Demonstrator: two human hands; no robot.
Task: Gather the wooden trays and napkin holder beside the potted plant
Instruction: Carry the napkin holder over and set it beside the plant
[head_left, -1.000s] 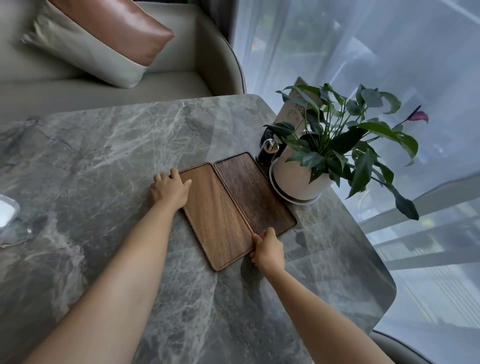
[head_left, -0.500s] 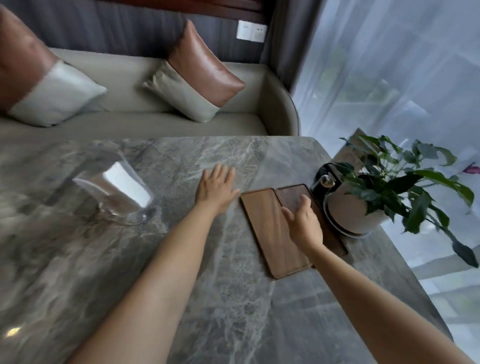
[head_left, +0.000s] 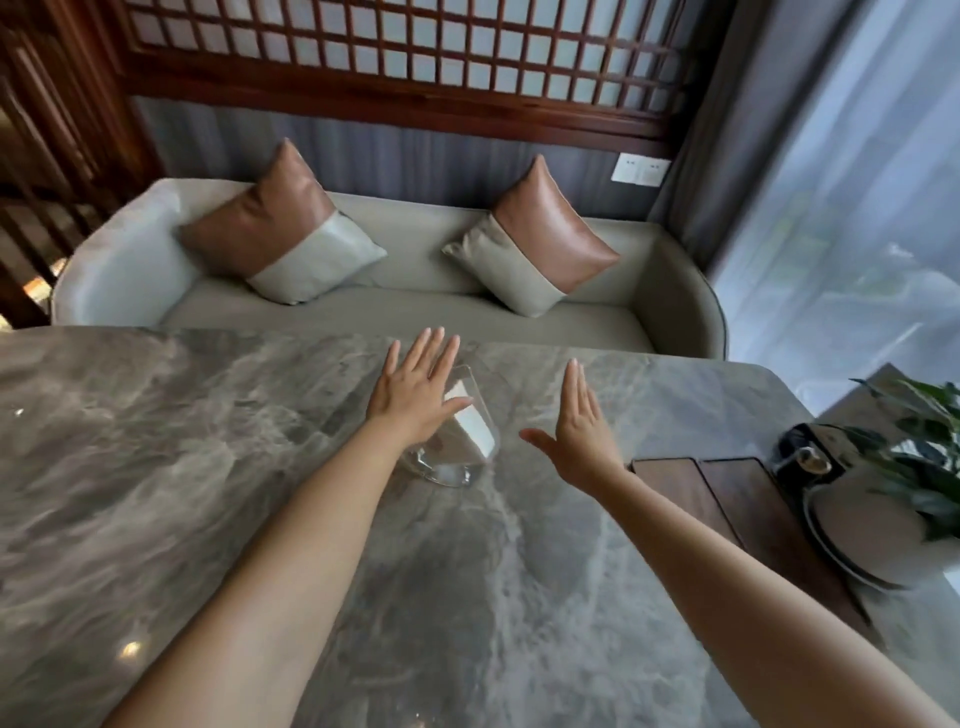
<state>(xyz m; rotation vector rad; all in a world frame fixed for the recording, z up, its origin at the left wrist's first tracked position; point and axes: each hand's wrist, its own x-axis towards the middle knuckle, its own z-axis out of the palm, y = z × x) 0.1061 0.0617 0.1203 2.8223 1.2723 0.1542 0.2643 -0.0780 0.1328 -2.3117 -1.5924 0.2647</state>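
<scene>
A clear napkin holder (head_left: 457, 441) with white napkins stands mid-table. My left hand (head_left: 413, 387) is spread open over its left side, fingers apart, partly hiding it. To the holder's right my right hand (head_left: 576, 428) is open too, edge-on, a short gap away. Two wooden trays (head_left: 727, 506) lie side by side at the right, next to the potted plant (head_left: 883, 499) in its white pot. My right forearm crosses the near part of the left tray.
The grey marble table (head_left: 467, 597) fills the foreground. Beyond its far edge is a grey sofa (head_left: 395, 306) with two brown-and-grey cushions. A small black object (head_left: 802, 449) sits behind the trays by the pot. Curtained window at right.
Both hands left the trays and moved left and forward to the napkin holder, one on each side. The view swung left and up; the trays stayed beside the plant.
</scene>
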